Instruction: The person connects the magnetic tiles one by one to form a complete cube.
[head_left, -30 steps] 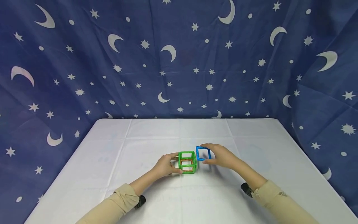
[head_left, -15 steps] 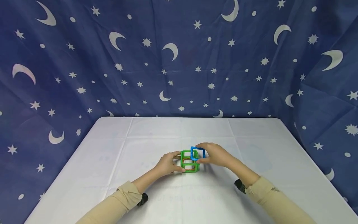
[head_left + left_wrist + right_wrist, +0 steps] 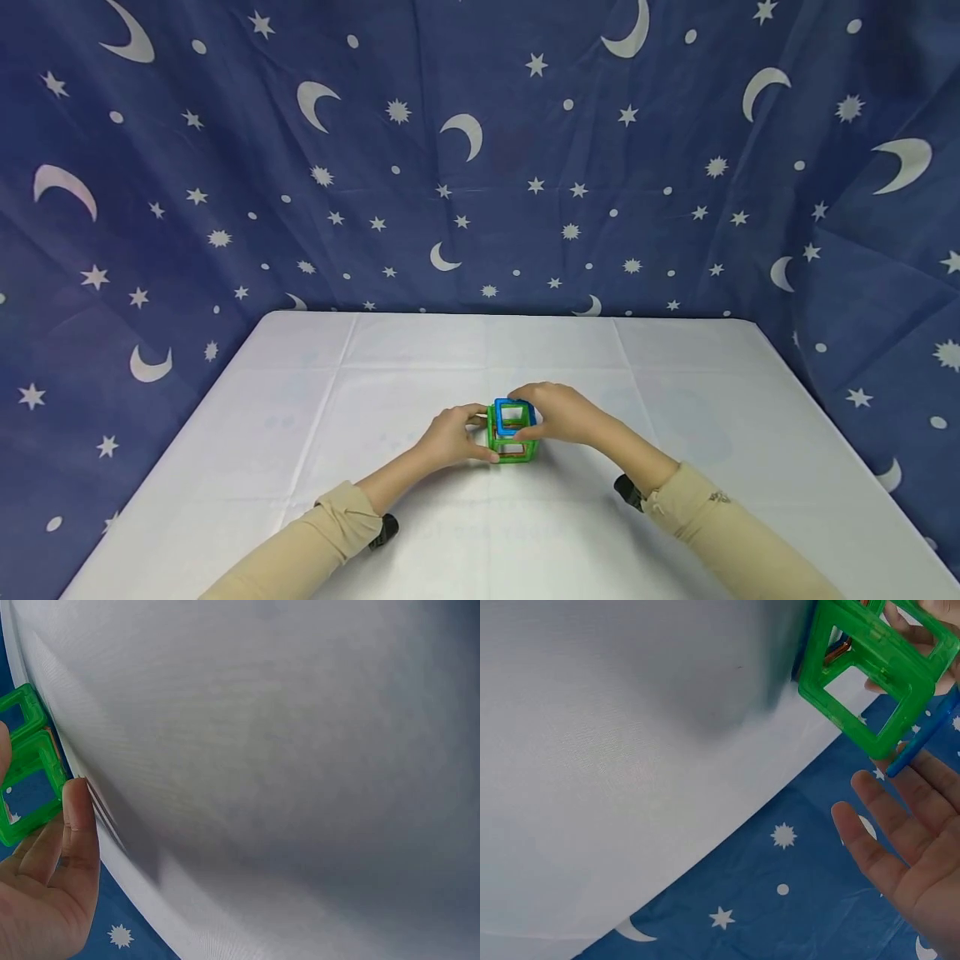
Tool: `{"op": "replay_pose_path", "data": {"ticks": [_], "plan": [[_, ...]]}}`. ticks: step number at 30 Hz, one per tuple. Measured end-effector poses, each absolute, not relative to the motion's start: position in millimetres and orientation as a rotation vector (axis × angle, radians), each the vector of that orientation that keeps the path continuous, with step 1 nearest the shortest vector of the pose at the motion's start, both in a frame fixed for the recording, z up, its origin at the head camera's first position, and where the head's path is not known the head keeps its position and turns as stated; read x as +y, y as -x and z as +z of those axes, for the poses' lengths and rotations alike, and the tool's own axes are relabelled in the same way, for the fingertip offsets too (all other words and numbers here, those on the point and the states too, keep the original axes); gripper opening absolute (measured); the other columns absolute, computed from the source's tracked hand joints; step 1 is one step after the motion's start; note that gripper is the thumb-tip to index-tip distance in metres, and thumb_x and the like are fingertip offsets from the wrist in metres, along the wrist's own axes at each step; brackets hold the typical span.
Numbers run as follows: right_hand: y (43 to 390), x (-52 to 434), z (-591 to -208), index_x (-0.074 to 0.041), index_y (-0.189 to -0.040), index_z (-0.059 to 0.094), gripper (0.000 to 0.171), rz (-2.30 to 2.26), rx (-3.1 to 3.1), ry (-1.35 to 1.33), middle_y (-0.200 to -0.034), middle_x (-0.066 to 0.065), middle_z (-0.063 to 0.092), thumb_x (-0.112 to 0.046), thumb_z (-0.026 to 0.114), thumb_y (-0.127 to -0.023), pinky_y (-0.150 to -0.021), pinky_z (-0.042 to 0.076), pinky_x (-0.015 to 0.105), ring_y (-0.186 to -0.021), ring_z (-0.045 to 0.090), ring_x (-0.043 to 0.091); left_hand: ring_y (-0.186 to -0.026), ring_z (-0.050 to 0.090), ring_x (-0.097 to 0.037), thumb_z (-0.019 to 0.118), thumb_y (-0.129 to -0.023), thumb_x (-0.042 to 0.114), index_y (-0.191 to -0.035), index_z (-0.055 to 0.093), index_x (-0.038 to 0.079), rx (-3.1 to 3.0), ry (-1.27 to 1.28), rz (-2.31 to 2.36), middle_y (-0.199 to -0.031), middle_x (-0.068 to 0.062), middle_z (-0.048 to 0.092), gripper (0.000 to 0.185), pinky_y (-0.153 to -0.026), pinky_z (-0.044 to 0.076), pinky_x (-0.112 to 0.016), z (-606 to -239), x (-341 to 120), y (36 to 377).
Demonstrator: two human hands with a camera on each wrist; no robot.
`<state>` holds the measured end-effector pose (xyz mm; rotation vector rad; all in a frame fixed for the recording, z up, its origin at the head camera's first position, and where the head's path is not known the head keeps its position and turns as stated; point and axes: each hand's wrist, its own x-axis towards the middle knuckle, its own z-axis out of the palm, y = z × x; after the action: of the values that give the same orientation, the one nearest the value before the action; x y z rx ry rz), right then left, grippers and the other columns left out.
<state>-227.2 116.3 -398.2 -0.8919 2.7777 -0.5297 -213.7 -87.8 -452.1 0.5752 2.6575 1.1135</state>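
A small box of green square magnetic tiles [image 3: 513, 459] stands on the white cloth near the middle of the table. An orange edge [image 3: 838, 652] shows through it in the right wrist view. My left hand [image 3: 447, 440] grips the box from its left side, thumb at the front and fingers behind. In my right hand [image 3: 562, 414], thumb and fingers pinch a blue square magnetic tile [image 3: 498, 417], which overlaps the top of the green box in the head view. From the right wrist, the blue tile [image 3: 922, 735] appears edge-on right beside a green frame.
A white cloth [image 3: 405, 350] covers the table. Behind it and along both sides hangs a dark blue curtain [image 3: 480, 217] with moons and stars. Black wrist devices [image 3: 628, 492] sit under both forearms.
My right hand has carried the blue tile leftward, from beside the green box to over its top. The left hand keeps its grip on the box, nearly still.
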Motion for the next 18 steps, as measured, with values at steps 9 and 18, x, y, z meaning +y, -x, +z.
{"op": "replay_pose_path", "data": {"ticks": [9,18], "plan": [[226.2,115.0,-399.9,-0.002,-0.125,0.058,0.059,-0.493,2.752,0.898,-0.125,0.011,0.062,-0.028,0.079,-0.076,-0.095,0.049,0.042,-0.114,0.06,0.026,-0.104,0.065,-0.033,0.085,-0.067,0.027,-0.127,0.055,-0.001,2.699,-0.632,1.062,-0.115,-0.018,0.066,0.072,-0.092,0.051,-0.045,-450.2,-84.3,214.7],[225.6,114.6,-402.2,-0.002,-0.127,0.056,0.062,-0.507,2.749,0.891,-0.127,0.013,0.061,-0.03,0.078,-0.077,-0.096,0.049,0.044,-0.116,0.058,0.028,-0.059,0.055,-0.007,0.083,-0.069,0.03,-0.136,0.045,-0.004,2.738,-0.677,0.879,-0.101,-0.014,0.07,0.085,-0.058,0.046,-0.021,-445.5,-82.9,211.4]]}}
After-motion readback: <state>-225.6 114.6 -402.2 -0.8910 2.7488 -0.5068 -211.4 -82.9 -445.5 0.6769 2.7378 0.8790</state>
